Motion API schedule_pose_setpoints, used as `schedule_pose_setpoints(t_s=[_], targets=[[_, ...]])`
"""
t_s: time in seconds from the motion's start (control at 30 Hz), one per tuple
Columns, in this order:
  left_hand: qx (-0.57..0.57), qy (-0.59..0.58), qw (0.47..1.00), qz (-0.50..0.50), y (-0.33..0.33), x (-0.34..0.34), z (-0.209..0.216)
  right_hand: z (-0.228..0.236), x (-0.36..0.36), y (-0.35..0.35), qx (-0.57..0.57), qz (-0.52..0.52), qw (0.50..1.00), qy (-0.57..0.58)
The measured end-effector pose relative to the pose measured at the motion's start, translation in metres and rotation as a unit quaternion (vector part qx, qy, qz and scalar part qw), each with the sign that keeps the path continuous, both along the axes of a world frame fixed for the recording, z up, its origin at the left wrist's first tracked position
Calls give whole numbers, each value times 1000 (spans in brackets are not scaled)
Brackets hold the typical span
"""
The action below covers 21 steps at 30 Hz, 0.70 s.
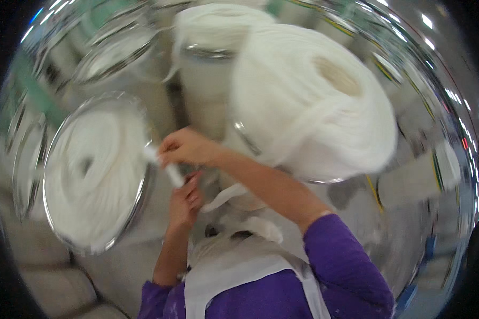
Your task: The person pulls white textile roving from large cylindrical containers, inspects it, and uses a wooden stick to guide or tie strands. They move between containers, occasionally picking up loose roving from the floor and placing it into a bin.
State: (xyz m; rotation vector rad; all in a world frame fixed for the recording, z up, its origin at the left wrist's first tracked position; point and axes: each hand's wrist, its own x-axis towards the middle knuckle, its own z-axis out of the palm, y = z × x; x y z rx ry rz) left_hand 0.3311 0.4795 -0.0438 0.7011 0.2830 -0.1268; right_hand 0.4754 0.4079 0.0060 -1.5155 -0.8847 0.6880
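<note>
Between my two hands stretches a short white fibre sliver [173,174]. My right hand [190,147] is closed on its upper end, fingers pinched together. Lower down, my left hand [186,201] is closed round its other end. From near my left hand a loose flat tail of sliver [223,196] runs off to the right. Left of my hands stands a round can [141,186] with a metal rim, filled with coiled white sliver [93,165]. On the right, a large coiled mass of sliver [298,90] bulges above its can. Motion blur softens the finger detail.
More cans stand behind, one heaped with sliver [218,24] and another [112,61] at the far left. At the right a pale can with a green-and-yellow band [410,183] appears tipped over on the grey floor [367,223]. My white apron [250,271] is below.
</note>
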Motion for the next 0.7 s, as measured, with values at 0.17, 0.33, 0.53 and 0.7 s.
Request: schedule_pose_setpoints(t_s=[0.17, 0.33, 0.53, 0.7], targets=[[49, 17, 997, -52, 8, 4, 13, 6, 3, 9, -50, -88, 994, 28], [56, -1, 984, -167, 17, -1, 6, 22, 3, 39, 72, -201, 972, 103], [24, -35, 994, -103, 16, -4, -16, 78, -28, 13, 219, -271, 935, 71], [-178, -94, 977, -77, 16, 4, -13, 54, -89, -29, -15, -211, 963, -164]])
